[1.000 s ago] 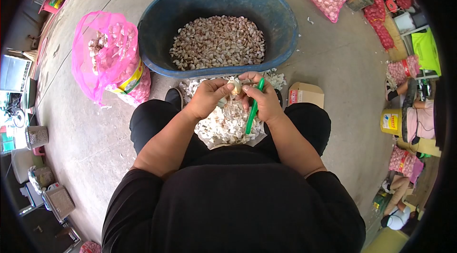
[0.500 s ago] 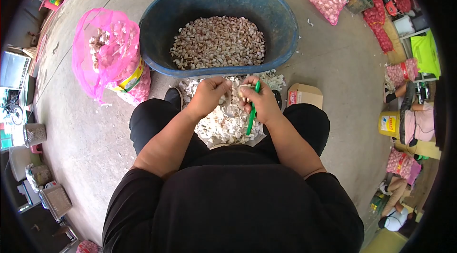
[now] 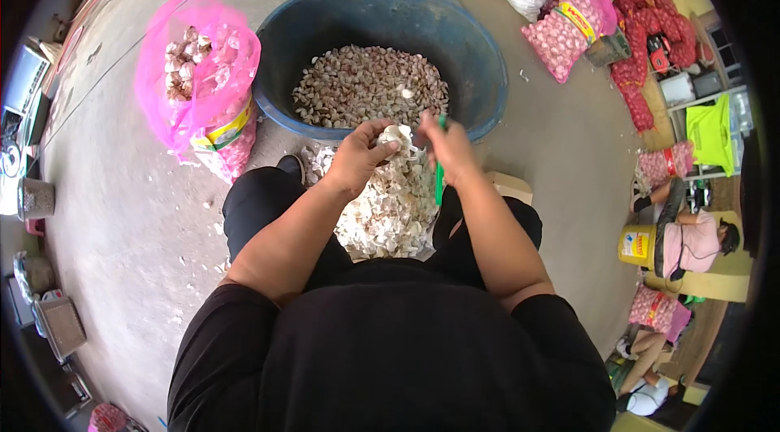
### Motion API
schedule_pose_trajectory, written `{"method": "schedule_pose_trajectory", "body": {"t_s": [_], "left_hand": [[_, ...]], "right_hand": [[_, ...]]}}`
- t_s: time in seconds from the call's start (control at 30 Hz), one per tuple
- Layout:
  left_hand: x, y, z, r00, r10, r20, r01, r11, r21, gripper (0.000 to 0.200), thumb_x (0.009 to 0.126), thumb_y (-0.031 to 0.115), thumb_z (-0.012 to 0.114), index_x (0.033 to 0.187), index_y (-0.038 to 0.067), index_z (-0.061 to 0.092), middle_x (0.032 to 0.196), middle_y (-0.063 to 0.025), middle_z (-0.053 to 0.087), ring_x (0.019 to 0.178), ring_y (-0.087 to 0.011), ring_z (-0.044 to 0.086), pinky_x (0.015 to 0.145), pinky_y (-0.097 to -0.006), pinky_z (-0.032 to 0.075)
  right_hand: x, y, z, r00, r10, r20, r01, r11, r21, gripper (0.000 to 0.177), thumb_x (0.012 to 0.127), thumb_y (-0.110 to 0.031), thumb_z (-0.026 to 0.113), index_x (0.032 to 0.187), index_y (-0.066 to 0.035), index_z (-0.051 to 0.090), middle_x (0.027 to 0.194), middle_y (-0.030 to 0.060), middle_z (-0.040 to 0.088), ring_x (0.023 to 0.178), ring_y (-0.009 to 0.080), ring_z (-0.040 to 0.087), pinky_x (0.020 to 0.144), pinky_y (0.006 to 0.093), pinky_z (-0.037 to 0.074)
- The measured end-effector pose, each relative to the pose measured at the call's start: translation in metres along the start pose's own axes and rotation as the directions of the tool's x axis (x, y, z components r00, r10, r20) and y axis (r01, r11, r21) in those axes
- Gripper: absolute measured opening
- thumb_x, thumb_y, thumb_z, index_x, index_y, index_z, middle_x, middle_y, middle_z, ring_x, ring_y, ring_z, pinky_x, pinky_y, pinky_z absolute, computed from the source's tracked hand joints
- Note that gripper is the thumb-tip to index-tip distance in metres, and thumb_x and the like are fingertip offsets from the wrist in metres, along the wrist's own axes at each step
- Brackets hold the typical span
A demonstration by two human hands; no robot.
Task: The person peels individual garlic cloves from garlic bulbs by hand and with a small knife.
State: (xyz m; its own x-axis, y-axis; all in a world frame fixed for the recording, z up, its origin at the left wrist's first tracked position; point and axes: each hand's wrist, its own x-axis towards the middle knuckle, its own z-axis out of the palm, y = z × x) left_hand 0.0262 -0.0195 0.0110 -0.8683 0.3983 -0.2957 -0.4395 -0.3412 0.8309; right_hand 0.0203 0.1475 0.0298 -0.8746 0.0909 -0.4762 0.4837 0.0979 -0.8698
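My left hand (image 3: pixel 357 162) is closed around a whitish garlic bulb (image 3: pixel 395 136), thumb and fingertips pinching it above the peel pile. Close beside it, my right hand (image 3: pixel 449 149), blurred by motion, grips a green-handled tool (image 3: pixel 439 183); its working end cannot be made out. Below both hands, a heap of papery garlic skins (image 3: pixel 386 217) lies between my legs. Just beyond them stands a large dark blue tub (image 3: pixel 276 107) holding a layer of loose garlic cloves (image 3: pixel 366 91). One pale piece of garlic (image 3: pixel 407 94) shows bright over the cloves.
An open pink mesh sack of garlic bulbs (image 3: pixel 195 74) stands left of the tub. A cardboard box (image 3: pixel 510 186) sits by my right knee. More garlic sacks (image 3: pixel 561 30) are at the far right. Another person (image 3: pixel 691 241) sits by a yellow bucket (image 3: pixel 636 245).
The view has shifted. My right hand has moved away from the left and blurred. The garlic bulb now shows in my left hand, and a pale piece appears over the tub's cloves.
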Motion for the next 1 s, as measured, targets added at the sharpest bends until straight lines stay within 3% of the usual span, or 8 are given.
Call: {"method": "schedule_pose_trajectory", "body": {"t_s": [0.13,0.27,0.47,0.5,0.57,0.8,0.93,1.0], "left_hand": [[-0.002,-0.003,0.000,0.992,0.061,0.106,-0.058,0.998,-0.029,0.036,0.084,0.014,0.054,0.115,0.001,0.040,0.096,-0.0054,0.052,0.085,-0.0118,0.051,0.073,-0.0235,0.043],[-0.005,-0.006,0.009,0.993,0.116,0.030,-0.118,0.914,0.388,0.033,0.091,0.026,0.040,0.112,0.000,0.040,0.089,-0.0067,0.053,0.078,-0.0121,0.050,0.066,-0.0262,0.042],[-0.002,-0.019,0.017,0.913,0.335,-0.233,-0.138,0.791,0.596,0.031,0.089,0.029,0.039,0.087,-0.001,0.048,0.068,-0.0180,0.056,0.067,-0.0274,0.058,0.060,-0.0373,0.043],[0.001,-0.022,0.016,0.894,0.355,-0.275,-0.129,0.790,0.600,0.031,0.089,0.029,0.039,0.085,-0.001,0.048,0.067,-0.0181,0.056,0.067,-0.0275,0.058,0.060,-0.0375,0.043],[0.004,-0.026,0.014,0.891,0.356,-0.283,-0.167,0.835,0.525,0.029,0.088,0.025,0.038,0.083,-0.001,0.050,0.067,-0.0154,0.054,0.064,-0.0238,0.054,0.058,-0.0354,0.042],[-0.003,-0.006,0.018,0.941,-0.055,-0.333,0.036,0.997,-0.063,0.023,0.086,0.021,0.038,0.085,0.003,0.051,0.067,-0.0060,0.051,0.056,-0.0159,0.049,0.047,-0.0296,0.041],[0.005,-0.009,0.008,0.980,-0.114,-0.162,0.080,0.976,-0.204,0.026,0.087,0.029,0.041,0.087,0.006,0.051,0.069,-0.0028,0.050,0.053,-0.0123,0.046,0.042,-0.0261,0.036],[0.001,0.000,0.006,0.983,-0.163,-0.086,0.152,0.981,-0.123,0.029,0.087,0.033,0.043,0.090,0.005,0.052,0.070,-0.0020,0.050,0.054,-0.0103,0.046,0.043,-0.0240,0.036]], "right_hand": [[-0.017,0.022,0.024,0.989,-0.114,0.097,0.105,0.990,0.092,0.034,0.081,-0.034,0.055,0.078,0.000,0.055,0.057,0.0052,0.052,0.046,0.0161,0.048,0.043,0.0268,0.036],[-0.022,0.021,0.028,0.875,-0.482,-0.050,0.405,0.784,-0.470,0.027,0.081,-0.023,0.053,0.077,0.003,0.055,0.059,0.0188,0.054,0.056,0.0343,0.053,0.053,0.0386,0.040],[-0.031,0.025,0.042,0.983,-0.168,-0.071,0.141,0.948,-0.286,0.029,0.083,-0.025,0.050,0.076,0.002,0.057,0.065,0.0198,0.058,0.058,0.0338,0.055,0.054,0.0382,0.041],[-0.033,0.026,0.046,0.949,-0.303,-0.083,0.263,0.911,-0.317,0.029,0.083,-0.025,0.049,0.077,0.002,0.058,0.064,0.0191,0.057,0.057,0.0331,0.055,0.054,0.0379,0.041],[-0.036,0.029,0.050,0.827,-0.554,-0.094,0.484,0.787,-0.382,0.029,0.084,-0.025,0.049,0.077,0.002,0.058,0.062,0.0177,0.057,0.056,0.0317,0.055,0.053,0.0372,0.041],[-0.036,0.040,0.050,0.791,-0.606,-0.088,0.553,0.768,-0.323,0.028,0.084,-0.023,0.049,0.070,0.001,0.054,0.050,0.0116,0.048,0.043,0.0216,0.046,0.049,0.0345,0.039],[-0.043,0.030,0.040,0.971,-0.231,-0.067,0.236,0.967,0.095,0.025,0.079,-0.023,0.055,0.072,0.001,0.054,0.055,0.0129,0.051,0.047,0.0248,0.049,0.052,0.0356,0.041],[-0.028,0.040,0.023,0.954,-0.298,-0.008,0.280,0.904,-0.323,0.027,0.077,-0.026,0.056,0.076,0.001,0.055,0.060,0.0158,0.054,0.054,0.0297,0.053,0.055,0.0370,0.042]]}}
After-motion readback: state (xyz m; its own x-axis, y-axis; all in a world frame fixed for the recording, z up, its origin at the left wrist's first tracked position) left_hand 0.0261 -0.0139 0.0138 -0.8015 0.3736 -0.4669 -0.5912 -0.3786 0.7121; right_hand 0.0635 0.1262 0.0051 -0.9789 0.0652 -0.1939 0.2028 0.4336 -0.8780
